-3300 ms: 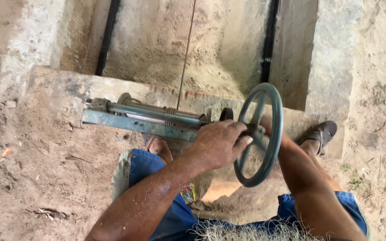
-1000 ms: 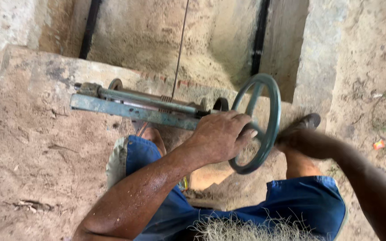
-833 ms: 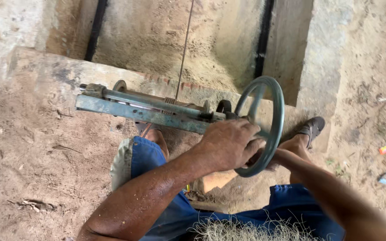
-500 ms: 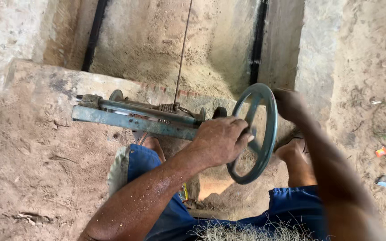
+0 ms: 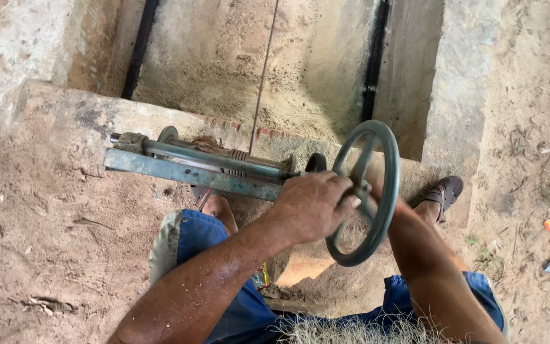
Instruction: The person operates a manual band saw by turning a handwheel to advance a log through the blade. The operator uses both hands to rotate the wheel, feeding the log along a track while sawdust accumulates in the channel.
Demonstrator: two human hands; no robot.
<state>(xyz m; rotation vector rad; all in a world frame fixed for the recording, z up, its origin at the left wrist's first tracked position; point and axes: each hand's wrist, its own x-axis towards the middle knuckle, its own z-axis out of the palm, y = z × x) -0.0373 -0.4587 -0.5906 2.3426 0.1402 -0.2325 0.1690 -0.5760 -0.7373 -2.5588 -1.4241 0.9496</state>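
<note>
Head view: the handwheel [image 5: 377, 159], a grey-green metal ring with spokes, is standing on edge right of frame centre. It is sitting at the 3 o'clock end of a horizontal shaft [image 5: 218, 155], which is running along a metal bar [image 5: 186, 173] above a concrete ledge [image 5: 65, 121].

The left hand [image 5: 313, 205] is closing over the wheel's near rim and hub at about 9 o'clock on the ring; its grip is wrapping the metal firmly. The right hand [image 5: 377, 191] is reaching in from 5 o'clock behind the ring. It is mostly hidden by the wheel and the left hand, so its grip cannot be judged, though it is lying against the hub area.

A thin cable [image 5: 263, 70] is rising from the shaft toward 12 o'clock, down into a concrete pit [image 5: 256, 57]. A sandalled foot [image 5: 444, 191] is resting at 3 o'clock of the wheel on sandy ground. Blue shorts [image 5: 205, 242] are covering the knees at 6 o'clock.
</note>
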